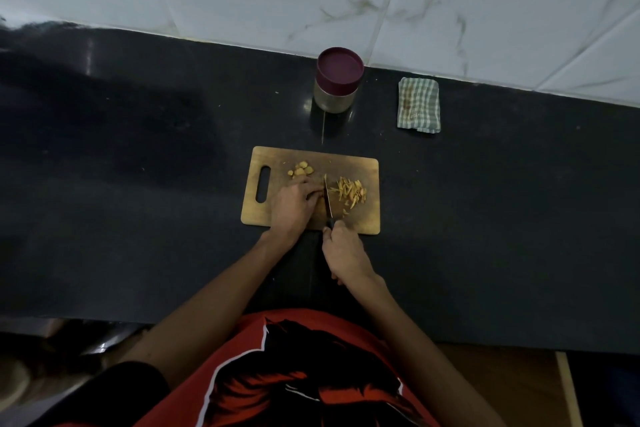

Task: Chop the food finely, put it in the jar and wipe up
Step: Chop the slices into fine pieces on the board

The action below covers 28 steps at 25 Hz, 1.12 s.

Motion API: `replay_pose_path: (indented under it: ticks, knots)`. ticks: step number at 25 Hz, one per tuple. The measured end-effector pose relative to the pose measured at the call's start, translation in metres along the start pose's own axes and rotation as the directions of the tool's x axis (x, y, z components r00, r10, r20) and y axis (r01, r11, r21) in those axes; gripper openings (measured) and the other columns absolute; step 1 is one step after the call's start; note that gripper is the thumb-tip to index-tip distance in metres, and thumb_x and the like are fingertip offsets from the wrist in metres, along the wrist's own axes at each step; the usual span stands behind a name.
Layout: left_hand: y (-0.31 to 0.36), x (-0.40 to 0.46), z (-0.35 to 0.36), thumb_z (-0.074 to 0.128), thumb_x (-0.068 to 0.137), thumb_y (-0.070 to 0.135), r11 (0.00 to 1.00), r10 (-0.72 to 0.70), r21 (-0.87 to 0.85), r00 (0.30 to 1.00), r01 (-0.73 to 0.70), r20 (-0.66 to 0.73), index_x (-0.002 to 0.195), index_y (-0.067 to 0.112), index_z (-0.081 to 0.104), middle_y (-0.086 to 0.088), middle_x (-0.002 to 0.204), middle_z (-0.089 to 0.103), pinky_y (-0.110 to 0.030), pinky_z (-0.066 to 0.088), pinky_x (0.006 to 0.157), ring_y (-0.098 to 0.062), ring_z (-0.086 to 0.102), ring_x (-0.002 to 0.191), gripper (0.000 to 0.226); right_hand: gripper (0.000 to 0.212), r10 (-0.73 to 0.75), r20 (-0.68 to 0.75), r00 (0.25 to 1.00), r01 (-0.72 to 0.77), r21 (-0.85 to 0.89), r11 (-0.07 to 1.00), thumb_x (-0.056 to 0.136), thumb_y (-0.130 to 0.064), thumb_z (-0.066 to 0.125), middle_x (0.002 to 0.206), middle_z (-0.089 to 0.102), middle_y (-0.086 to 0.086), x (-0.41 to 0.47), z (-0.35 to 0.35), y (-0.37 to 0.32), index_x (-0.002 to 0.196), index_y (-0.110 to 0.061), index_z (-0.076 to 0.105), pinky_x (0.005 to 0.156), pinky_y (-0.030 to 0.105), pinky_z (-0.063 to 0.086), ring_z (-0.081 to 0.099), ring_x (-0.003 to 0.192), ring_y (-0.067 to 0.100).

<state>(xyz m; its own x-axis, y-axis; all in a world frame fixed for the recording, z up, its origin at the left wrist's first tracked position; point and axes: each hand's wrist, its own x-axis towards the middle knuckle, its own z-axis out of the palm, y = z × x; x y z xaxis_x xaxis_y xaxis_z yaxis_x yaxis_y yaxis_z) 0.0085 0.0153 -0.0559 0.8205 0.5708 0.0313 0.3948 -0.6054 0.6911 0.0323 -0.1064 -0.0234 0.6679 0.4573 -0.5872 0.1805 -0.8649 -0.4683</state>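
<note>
Fingers of the right hand wrap the knife handle. Just past it, the left hand curls down on the food being cut. Thin yellow strips lie right of the blade; they look light and slippery. Round slices wait beyond the left hand. Farther off stands the jar, lid on, best held round its side.

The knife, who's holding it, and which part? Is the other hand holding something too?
The right hand grips the knife by its handle. The left hand presses food against the cutting board; its grip is hidden.
</note>
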Motion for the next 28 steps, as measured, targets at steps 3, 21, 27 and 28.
replay_pose_path:
  ticks: [3,21,27,28]
  knots:
    - [0.000,0.001,0.000,0.060,0.089,0.013,1.000,0.001,0.010,1.000,-0.001,0.004,0.108,0.014,0.070,0.001,0.112,0.065,-0.030,0.052,0.082,-0.012,0.061,0.096,0.021,0.020,0.006,0.016,1.000,-0.006,0.004,1.000,0.105,-0.030,0.036,0.095,0.058,0.009,0.001,0.000,-0.002,0.102,-0.013,0.045,0.073,0.047,0.059,0.068,0.082,0.028]
    - [0.003,-0.002,0.002,0.060,0.091,0.020,0.997,-0.051,0.061,0.999,0.050,0.011,0.108,0.015,0.070,0.001,0.108,0.063,-0.033,0.052,0.077,-0.014,0.061,0.091,0.021,0.030,0.054,0.008,0.998,-0.054,-0.071,0.996,0.106,-0.029,0.035,0.113,0.061,0.015,-0.017,0.005,0.010,0.118,-0.007,0.050,0.075,0.036,0.047,0.061,0.103,0.028]
    - [0.004,-0.001,0.004,0.059,0.091,0.020,0.996,-0.057,0.067,0.998,0.058,-0.011,0.107,0.017,0.071,-0.001,0.109,0.064,-0.028,0.050,0.076,-0.014,0.062,0.089,0.020,0.025,0.059,-0.075,0.995,-0.056,0.046,0.997,0.105,-0.031,0.035,0.103,0.062,0.014,-0.013,0.001,0.009,0.104,-0.009,0.048,0.074,0.049,0.058,0.067,0.087,0.031]
    - [0.003,-0.001,0.005,0.059,0.091,0.020,0.996,-0.059,0.068,0.998,0.059,-0.008,0.107,0.017,0.071,-0.001,0.108,0.064,-0.028,0.049,0.075,-0.014,0.062,0.089,0.020,0.025,0.072,-0.066,0.995,-0.069,0.055,0.996,0.105,-0.032,0.035,0.101,0.061,0.014,-0.015,0.000,0.012,0.103,-0.010,0.047,0.072,0.050,0.058,0.067,0.085,0.031]
